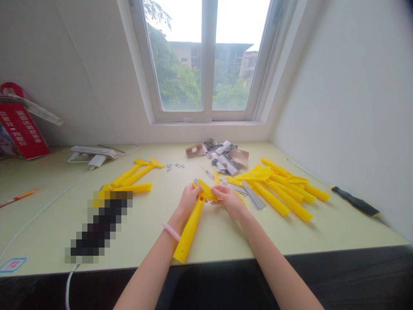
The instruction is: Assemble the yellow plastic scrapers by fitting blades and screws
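- And here's the yellow plastic handle [189, 230], right in front, its long axis running from the near edge of the surface [213, 243] up and away, leaning right toward its flared yellow head [204, 190].
- The left grip [190, 199] is closed around the neck, just under the head, with a pink beaded bracelet [171, 231] on that wrist.
- The right grip [229, 200] comes in from the other side, fingers pressed onto the head, so the two hands nearly meet there.
- The left hand sits nearer the shaft, which runs back from it toward the person.
- Off to the left, a pixelated patch [98, 226] hides whatever lies there; can't tell what it is.
- Beyond that, a small pile of yellow handles [129, 178].
- To the right, a bigger heap of yellow handles [277, 193], with grey metal blades [254, 195] against it.
- Further right, a screwdriver with a black handle [356, 201].
- Towards the back, tiny screws [174, 165] and a heap of cardboard packaging [222, 155].
- Far end: the window [206, 56], with trees and buildings outside.
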The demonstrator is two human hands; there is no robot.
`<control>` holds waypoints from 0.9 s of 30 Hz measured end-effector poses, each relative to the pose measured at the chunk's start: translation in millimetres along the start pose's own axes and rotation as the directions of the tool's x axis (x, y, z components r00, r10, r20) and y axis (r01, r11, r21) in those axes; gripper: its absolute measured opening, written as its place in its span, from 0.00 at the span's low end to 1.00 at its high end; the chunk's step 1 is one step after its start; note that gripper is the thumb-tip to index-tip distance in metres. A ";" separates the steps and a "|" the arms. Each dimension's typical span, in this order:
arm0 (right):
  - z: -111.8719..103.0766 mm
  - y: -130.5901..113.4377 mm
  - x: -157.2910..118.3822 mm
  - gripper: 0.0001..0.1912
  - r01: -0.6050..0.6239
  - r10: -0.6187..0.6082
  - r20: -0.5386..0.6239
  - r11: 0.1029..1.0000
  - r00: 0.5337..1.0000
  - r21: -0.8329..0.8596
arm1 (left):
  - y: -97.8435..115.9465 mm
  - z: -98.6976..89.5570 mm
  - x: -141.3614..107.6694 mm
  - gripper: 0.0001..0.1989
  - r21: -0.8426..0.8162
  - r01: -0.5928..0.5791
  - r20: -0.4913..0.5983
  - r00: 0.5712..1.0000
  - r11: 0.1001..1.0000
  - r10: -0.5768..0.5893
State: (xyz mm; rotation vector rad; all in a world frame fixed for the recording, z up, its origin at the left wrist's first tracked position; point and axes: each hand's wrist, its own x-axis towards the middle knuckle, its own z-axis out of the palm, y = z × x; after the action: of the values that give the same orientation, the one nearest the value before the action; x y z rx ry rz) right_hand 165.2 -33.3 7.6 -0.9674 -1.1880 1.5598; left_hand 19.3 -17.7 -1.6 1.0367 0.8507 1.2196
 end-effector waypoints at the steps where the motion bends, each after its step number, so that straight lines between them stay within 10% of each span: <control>1: 0.9 -0.3 -0.4 0.17 -0.002 0.002 0.001 1.000 1.000 0.011 | 0.4 0.1 -0.2 0.03 0.000 -0.001 -0.002 1.000 1.000 0.001; 22: 9.5 3.4 1.9 0.16 0.158 -0.171 -0.106 0.980 0.980 -0.116 | 2.7 -4.2 -4.5 0.17 -0.060 0.114 -0.017 0.993 0.992 -0.115; 27: 11.3 3.7 1.2 0.16 0.156 -0.176 -0.124 0.975 0.976 -0.155 | 7.0 -12.1 -3.6 0.13 0.100 0.050 -0.163 0.986 0.994 -0.033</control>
State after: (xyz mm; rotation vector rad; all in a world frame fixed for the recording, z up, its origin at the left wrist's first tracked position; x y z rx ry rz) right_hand 153.5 -35.4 6.5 -1.0241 -1.2636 1.2685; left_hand 5.2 -19.0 1.1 1.0081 1.0656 1.2464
